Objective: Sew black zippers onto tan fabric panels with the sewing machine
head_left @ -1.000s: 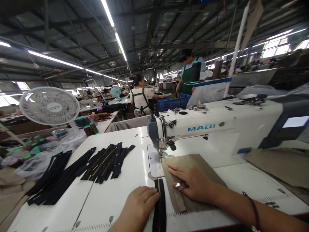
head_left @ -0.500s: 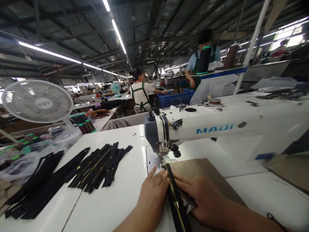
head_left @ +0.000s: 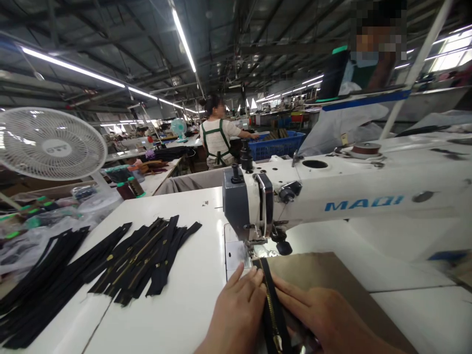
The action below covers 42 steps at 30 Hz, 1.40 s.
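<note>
A black zipper point(head_left: 272, 305) with gold teeth lies lengthwise on a brown fabric panel point(head_left: 324, 275), its upper end just below the presser foot point(head_left: 254, 248) of the sewing machine. My left hand point(head_left: 238, 307) is closed along the zipper's left edge, fingertips pressing it near the foot. On the other side, my right hand point(head_left: 317, 309) has its fingertips on the panel, close against the zipper. Under that palm shows a bit of shiny metal, seemingly thread snips point(head_left: 303, 349), mostly hidden. The zipper's gold slider point(head_left: 277, 340) is near the bottom edge.
Several black zippers point(head_left: 147, 260) are spread on the white table point(head_left: 177, 314) to the left. A white fan point(head_left: 55, 145) and thread spools point(head_left: 131, 188) stand beyond them. The machine arm point(head_left: 368, 182) spans the right. Co-workers are behind, one by a blue basket point(head_left: 276, 146).
The view has shifted, so the machine looks larger and nearer. Both hands keep much the same hold beside the zipper. The co-worker at the right has come closer.
</note>
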Motion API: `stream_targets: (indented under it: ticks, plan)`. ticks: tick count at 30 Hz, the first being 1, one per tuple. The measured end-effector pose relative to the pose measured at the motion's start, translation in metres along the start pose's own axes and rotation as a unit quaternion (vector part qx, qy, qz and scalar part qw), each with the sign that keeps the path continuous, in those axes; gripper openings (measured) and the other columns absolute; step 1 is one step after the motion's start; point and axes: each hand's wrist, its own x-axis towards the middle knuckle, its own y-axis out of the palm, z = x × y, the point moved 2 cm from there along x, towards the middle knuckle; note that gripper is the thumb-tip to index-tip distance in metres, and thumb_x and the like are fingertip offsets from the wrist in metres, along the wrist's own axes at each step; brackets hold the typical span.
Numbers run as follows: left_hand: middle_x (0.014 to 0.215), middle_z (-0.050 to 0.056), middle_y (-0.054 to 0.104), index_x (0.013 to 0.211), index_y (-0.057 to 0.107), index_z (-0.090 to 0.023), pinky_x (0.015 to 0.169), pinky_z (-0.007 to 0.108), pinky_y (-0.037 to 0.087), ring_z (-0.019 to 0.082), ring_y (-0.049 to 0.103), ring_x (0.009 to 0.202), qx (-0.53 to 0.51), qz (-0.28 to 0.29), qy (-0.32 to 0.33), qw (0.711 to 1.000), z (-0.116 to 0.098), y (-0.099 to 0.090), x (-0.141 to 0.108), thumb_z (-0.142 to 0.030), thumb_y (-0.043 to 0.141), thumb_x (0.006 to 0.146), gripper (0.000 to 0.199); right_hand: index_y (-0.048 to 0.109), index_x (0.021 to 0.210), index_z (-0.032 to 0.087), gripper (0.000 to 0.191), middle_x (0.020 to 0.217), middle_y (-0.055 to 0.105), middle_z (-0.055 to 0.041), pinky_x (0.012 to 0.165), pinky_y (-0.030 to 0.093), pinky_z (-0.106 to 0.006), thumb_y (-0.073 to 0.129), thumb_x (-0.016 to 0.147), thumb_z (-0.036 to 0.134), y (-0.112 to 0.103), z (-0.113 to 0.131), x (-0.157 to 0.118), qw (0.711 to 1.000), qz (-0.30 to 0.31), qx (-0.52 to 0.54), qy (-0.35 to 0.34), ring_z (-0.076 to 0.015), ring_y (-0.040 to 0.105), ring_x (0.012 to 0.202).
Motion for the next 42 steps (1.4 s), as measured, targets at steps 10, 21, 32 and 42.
stream_targets:
  ticks: [10,21,32,42]
  plan:
    - [0.109,0.014,0.068,0.098,0.059,-0.013,0.098,0.045,0.048,0.023,0.064,0.104,-0.012,-0.008,-0.025,1.0,0.0,0.002,0.0,-0.013,0.042,0.091,0.019,0.03,0.145,0.028,0.079,0.139,0.041,-0.0073,0.074,0.059,-0.037,0.052,0.071,0.015,-0.01,0.006,0.003,0.999,0.045,0.007,0.013,-0.0283,0.067,0.083]
    - [0.109,0.014,0.067,0.106,0.058,-0.012,0.091,0.043,0.054,0.023,0.065,0.102,-0.02,-0.014,-0.058,0.998,0.002,-0.002,-0.001,-0.007,0.041,0.09,0.024,0.043,0.138,0.018,0.066,0.142,0.036,-0.011,0.095,0.049,-0.036,0.049,0.073,0.011,-0.021,0.017,0.011,0.995,0.09,0.034,0.03,-0.0265,0.053,0.115]
    - [0.11,0.013,0.067,0.109,0.057,-0.012,0.086,0.041,0.057,0.024,0.064,0.103,0.009,0.004,-0.044,0.999,0.0,0.004,-0.001,-0.006,0.041,0.09,0.026,0.044,0.137,0.016,0.062,0.143,0.035,-0.0123,0.092,0.051,-0.035,0.049,0.075,0.014,-0.017,0.013,0.007,0.995,0.097,0.02,0.029,-0.0272,0.058,0.108]
    - [0.129,0.017,0.055,0.13,0.043,-0.008,0.105,0.051,0.037,0.026,0.048,0.124,-0.057,0.208,-0.071,0.974,-0.012,-0.038,0.013,-0.02,0.039,0.093,0.039,0.048,0.132,0.013,0.048,0.136,0.046,-0.0139,0.083,0.054,-0.043,0.041,0.085,0.022,-0.023,0.014,0.0,0.996,0.073,-0.045,0.006,-0.0297,0.062,0.101]
